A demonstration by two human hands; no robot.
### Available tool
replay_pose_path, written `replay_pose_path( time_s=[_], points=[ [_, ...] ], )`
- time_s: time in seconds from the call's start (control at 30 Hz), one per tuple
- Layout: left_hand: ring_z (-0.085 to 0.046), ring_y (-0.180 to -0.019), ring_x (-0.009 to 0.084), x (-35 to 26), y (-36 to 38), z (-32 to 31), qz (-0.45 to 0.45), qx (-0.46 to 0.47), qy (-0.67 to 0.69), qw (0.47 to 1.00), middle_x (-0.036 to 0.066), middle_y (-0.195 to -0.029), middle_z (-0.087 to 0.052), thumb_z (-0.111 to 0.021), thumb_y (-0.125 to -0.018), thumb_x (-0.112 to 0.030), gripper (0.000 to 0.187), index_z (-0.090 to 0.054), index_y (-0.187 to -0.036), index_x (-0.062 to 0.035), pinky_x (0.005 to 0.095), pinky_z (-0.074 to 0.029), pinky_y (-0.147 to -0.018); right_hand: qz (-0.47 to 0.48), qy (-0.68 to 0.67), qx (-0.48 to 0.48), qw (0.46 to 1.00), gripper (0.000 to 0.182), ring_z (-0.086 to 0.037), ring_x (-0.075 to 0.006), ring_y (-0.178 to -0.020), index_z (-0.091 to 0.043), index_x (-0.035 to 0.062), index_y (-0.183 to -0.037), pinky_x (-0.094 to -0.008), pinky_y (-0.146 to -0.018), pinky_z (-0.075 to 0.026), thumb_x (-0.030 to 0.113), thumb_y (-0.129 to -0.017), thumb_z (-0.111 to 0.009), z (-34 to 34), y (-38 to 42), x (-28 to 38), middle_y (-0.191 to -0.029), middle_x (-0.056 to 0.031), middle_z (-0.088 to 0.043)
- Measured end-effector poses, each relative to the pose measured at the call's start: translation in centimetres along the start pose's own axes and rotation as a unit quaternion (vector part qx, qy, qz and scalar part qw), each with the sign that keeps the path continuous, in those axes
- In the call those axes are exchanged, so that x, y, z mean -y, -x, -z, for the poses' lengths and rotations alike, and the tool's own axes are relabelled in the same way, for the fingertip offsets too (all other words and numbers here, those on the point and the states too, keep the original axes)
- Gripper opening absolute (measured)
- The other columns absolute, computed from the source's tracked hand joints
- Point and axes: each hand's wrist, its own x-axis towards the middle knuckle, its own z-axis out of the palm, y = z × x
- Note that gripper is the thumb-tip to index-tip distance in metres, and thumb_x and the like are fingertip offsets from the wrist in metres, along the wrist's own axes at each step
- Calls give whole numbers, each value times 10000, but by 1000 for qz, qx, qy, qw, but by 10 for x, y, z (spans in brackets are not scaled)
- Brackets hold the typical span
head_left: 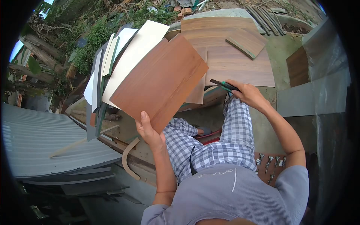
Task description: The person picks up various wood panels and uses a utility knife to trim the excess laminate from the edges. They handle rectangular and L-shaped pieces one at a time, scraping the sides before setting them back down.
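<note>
My left hand grips the lower edge of a reddish-brown wood-grain board, its thumb on the face. The board is tilted in front of me, over several pale panels and a brown one. To the right, my right hand is closed around a black and green tool with a dark, narrow tip pointing left, above my right knee. The tool is apart from the board. Which kind of tool it is cannot be made out clearly.
Large brown panels lie ahead, with a small board on top. White and cream panels lean at the left. Metal hinges lie at my right side. A curved strip and corrugated roofing are at the lower left.
</note>
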Motion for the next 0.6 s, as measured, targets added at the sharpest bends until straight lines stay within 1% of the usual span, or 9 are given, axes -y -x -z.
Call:
replay_pose_path(
  time_s=[0.03, 0.1, 0.13, 0.2, 0.23, 0.27, 0.37, 0.47, 0.6],
  points=[
    [-532, -1051, 210, 2, -4, 0, 35, -18, 4, 999, 140, -1158, -514, -526, -913, -265, 460, -437, -1243, 44, 340, -448, -886, 5, 4, 5, 1000, 458, -632, -276, -760, -471, 170, -1312, -394, -721, -468, 149, -862, -558, -3, 1, -1, -869, -145, -654],
    [-525, -1060, 196, 8, -11, -1, 83, -23, 22, 996, 135, -1150, -514, -526, -916, -267, 464, -432, -1248, 43, 341, -452, -879, 65, -207, -185, 959, 465, -577, -285, -1026, -480, 164, -1304, -385, -850, -440, 146, -846, -564, -13, -2, -5, -1135, -159, -593],
    [-525, -1060, 196, 11, -11, -1, 80, -25, 23, 996, 135, -1150, -514, -526, -916, -267, 464, -432, -1248, 43, 341, -452, -879, 69, -206, -184, 959, 465, -577, -285, -1026, -480, 164, -1304, -385, -850, -440, 146, -846, -564, -21, -5, -5, -1135, -159, -593],
    [-526, -1058, 198, 20, -11, 2, 134, -44, 42, 989, 131, -1158, -514, -526, -915, -241, 456, -423, -1253, 46, 340, -452, -880, 103, -275, -173, 940, 496, -530, -230, -1029, -479, 173, -1309, -330, -862, -408, 132, -828, -591, -38, -5, -3, -1110, -104, -561],
    [-526, -1058, 198, 25, -11, 5, 133, -46, 42, 989, 131, -1158, -514, -526, -915, -241, 456, -423, -1253, 46, 340, -452, -880, 114, -238, -157, 952, 489, -509, -221, -936, -496, 165, -1288, -316, -828, -399, 128, -814, -613, -41, 2, 16, -957, -81, -527],
    [-527, -1068, 205, 30, -11, 7, 155, -41, 78, 984, 134, -1169, -512, -524, -914, -223, 448, -417, -1257, 45, 341, -455, -884, 122, -250, -171, 945, 469, -499, -219, -886, -499, 162, -1276, -321, -800, -396, 133, -821, -610, -44, 0, 17, -882, -82, -493],
    [-527, -1097, 235, 32, -9, 5, 207, -32, 150, 966, 144, -1198, -511, -509, -914, -194, 431, -403, -1259, 42, 362, -460, -906, 179, -202, -154, 951, 576, -479, -270, -875, -446, 188, -1301, -381, -827, -392, 48, -778, -641, -74, 14, 65, -868, -84, -475],
    [-524, -1123, 266, 34, -5, 0, 260, -35, 197, 944, 146, -1218, -512, -495, -907, -162, 419, -386, -1266, 24, 391, -457, -933, 283, -175, -177, 926, 713, -484, -270, -815, -428, 160, -1315, -374, -741, -439, -3, -670, -683, -105, 11, 87, -846, -86, -482],
    [-514, -1130, 262, 28, 1, -7, 294, -34, 174, 939, 141, -1229, -502, -491, -893, -145, 412, -394, -1268, -4, 417, -452, -933, 307, -151, -247, 907, 654, -521, -258, -755, -483, 152, -1258, -360, -670, -469, 2, -654, -684, -114, -5, 93, -796, -71, -519]
  ],
)
